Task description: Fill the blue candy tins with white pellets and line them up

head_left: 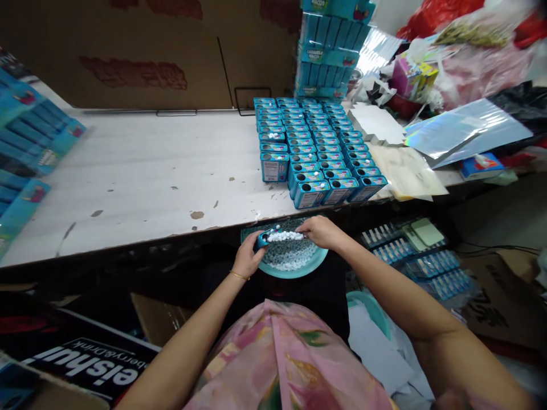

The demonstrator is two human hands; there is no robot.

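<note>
My left hand [248,256] is closed around a small blue candy tin [262,240], tilted over the bowl, with its round opening toward the right. My right hand [321,232] grips the end of a narrow scoop [305,234], heaped with small white candies [285,236]. The scoop's far end meets the tin's opening, and its body is mostly hidden under the candies. Below both hands sits a light green bowl [317,263] holding many more white candies. A few candies lie on top of the held tin.
Rows of blue tins [311,195] stand on the white table [171,165], some with candies on their tops. Stacked packs of tins rise behind [327,54] and at left [34,131]. Plastic sheets [468,131] and bags lie right. Packed trays [440,273] sit lower right.
</note>
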